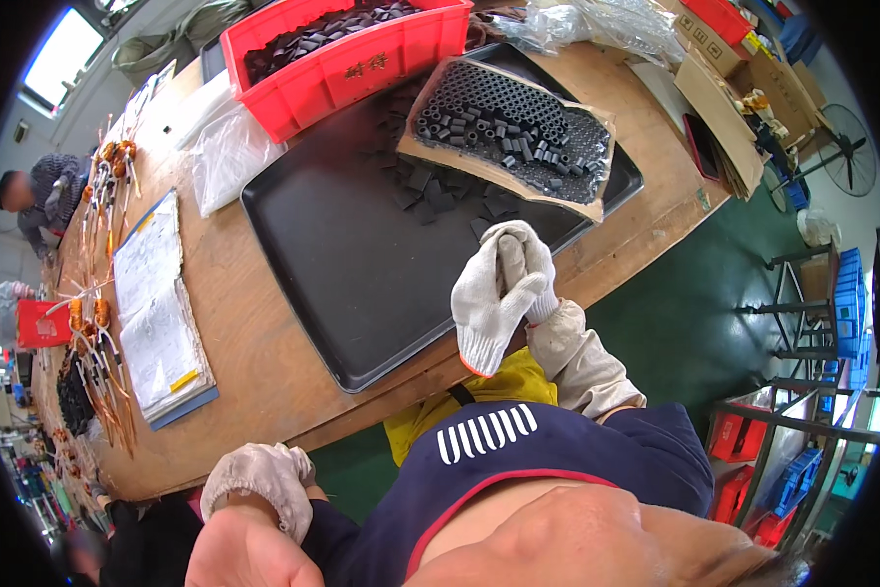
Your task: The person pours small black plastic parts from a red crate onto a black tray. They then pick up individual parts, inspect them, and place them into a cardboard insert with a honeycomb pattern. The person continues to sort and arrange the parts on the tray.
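By black tray (381, 254), right hand (535, 262) closed on white glove (486, 315); left hand (249, 550) bare, cropped, cannot tell grip

At the top of the frame I make out two dark handwritten-looking characters (367, 66) on the near wall of the red bin (308, 103). In the upper right I catch dark print on a carton (711, 31), too small for me to read. The sheets (154, 303) at the left carry faint marks that I cannot resolve from here. Low in the middle, the navy top (597, 445) bears a row of white bars (487, 432), which I cannot read as letters.
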Motion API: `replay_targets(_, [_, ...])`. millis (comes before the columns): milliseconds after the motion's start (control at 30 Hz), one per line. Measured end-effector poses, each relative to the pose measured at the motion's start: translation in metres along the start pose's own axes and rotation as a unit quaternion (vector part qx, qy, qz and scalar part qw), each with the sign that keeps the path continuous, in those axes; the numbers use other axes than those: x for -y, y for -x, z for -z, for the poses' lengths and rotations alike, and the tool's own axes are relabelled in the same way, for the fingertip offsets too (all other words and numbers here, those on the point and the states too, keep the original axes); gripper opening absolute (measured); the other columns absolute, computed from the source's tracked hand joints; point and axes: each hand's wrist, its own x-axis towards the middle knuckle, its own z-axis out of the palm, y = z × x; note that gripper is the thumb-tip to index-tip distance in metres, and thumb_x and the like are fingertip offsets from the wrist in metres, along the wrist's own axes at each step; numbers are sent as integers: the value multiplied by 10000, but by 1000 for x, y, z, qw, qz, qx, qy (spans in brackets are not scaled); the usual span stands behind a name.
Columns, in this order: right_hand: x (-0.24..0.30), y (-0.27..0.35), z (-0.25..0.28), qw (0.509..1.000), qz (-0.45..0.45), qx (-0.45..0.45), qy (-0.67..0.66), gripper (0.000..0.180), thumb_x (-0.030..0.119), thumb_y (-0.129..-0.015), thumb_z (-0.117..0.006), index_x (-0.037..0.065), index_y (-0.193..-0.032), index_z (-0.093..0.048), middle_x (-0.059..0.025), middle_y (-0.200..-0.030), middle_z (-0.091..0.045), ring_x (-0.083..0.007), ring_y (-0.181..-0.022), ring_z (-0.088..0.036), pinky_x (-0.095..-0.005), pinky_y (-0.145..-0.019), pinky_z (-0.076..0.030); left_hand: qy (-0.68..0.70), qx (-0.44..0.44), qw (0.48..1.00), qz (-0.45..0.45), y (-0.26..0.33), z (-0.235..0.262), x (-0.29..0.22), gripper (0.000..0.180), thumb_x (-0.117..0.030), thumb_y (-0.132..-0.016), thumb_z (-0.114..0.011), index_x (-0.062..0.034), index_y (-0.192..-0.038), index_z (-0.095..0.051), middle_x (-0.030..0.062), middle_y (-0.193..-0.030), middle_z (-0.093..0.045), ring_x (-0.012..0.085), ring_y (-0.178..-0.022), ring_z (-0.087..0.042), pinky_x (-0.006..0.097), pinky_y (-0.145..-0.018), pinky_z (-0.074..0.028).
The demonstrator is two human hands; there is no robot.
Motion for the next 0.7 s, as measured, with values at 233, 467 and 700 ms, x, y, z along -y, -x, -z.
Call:
replay_targets(233, [-2,0,4,999,-13,-6,43,187,250,-1064,-593,93,-1104,-685,-35,-886,-728,-135,-796,-687,-305,-725,-552,72,55,996,26,10,13,-4,317,-292,-1093,-506,-83,-1332,-489,77,-1372,-401,199,-1217,-455,353,-1017,-434])
replay_targets(467, [-10,0,2,999,-20,-3,45,168,230,-1048,-606,92,-1108,-679,-21,-918,-721,-124,-858,-681,-295,-774,-548,47,110,993,-8,13,18,2,544,-279,-1124,-450,-20,-1593,-354,145,-1657,-363,311,-1489,-401,464,-1252,-298])
replay_targets(700, [-9,-5,3,976,-24,-64,-206,267,286,-1109,-535,46,-1171,-635,-23,-1028,-665,-114,-922,-635,-282,-813,-542,153,8,938,310,62,-35,-40,322,-450,-1006,-664,-146,-905,-628,-39,-778,-556,149,-666,-545,295,-503,-410])
